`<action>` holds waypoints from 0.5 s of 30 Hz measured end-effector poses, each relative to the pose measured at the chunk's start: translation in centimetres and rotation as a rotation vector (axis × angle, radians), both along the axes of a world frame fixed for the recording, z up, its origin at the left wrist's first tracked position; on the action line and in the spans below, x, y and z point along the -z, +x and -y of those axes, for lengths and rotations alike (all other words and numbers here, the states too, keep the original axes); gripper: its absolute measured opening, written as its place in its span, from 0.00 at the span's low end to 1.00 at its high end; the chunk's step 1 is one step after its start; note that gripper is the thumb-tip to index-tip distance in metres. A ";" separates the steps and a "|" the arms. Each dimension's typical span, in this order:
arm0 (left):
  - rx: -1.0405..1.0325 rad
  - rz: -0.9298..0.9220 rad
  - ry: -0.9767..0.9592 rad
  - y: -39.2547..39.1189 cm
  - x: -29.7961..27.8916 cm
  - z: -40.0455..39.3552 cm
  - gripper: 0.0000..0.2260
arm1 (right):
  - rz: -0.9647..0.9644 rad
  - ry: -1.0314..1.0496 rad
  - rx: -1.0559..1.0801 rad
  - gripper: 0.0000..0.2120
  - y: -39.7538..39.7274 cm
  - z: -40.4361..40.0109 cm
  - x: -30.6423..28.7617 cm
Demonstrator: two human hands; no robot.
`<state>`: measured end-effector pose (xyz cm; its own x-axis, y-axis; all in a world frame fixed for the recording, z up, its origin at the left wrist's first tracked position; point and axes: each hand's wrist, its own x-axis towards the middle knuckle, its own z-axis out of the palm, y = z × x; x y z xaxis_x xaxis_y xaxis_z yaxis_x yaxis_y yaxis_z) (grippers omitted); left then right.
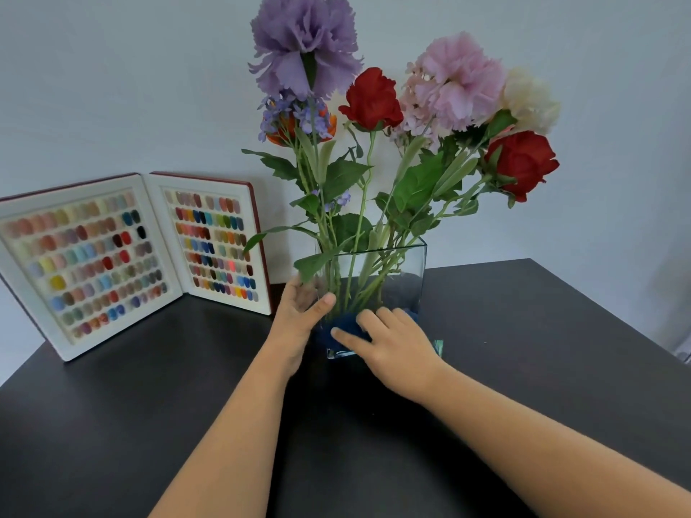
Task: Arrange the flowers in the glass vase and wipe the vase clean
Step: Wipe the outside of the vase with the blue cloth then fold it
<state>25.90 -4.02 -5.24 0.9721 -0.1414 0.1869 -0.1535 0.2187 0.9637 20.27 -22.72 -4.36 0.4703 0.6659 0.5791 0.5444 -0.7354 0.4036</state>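
Observation:
A square glass vase (405,272) stands on the dark table (149,405) and holds several artificial flowers (374,99): purple, red, pink and cream blooms on green stems. My left hand (299,315) holds the vase's left side, thumb on the front face and fingers round the corner. My right hand (392,345) presses a dark blue cloth (342,325) flat against the lower front of the glass with straight fingers. The cloth is mostly hidden under that hand.
An open book of coloured nail samples (123,256) leans against the wall at the back left. The white wall stands close behind the vase. The table's right edge runs diagonally at the right.

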 end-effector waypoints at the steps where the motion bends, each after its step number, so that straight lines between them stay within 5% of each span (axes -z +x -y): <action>1: 0.023 0.003 0.021 0.2 0.5 0.0 0.39 | -0.023 -0.041 -0.004 0.25 -0.1 0.0 0.6; 7: 0.049 0.026 0.040 0.9 1.9 -0.3 0.39 | -0.078 -0.176 -0.013 0.20 -0.3 2.0 -0.3; 15: 0.003 0.032 -0.009 0.9 2.2 0.2 0.32 | 0.078 0.273 0.033 0.17 0.9 6.1 -6.5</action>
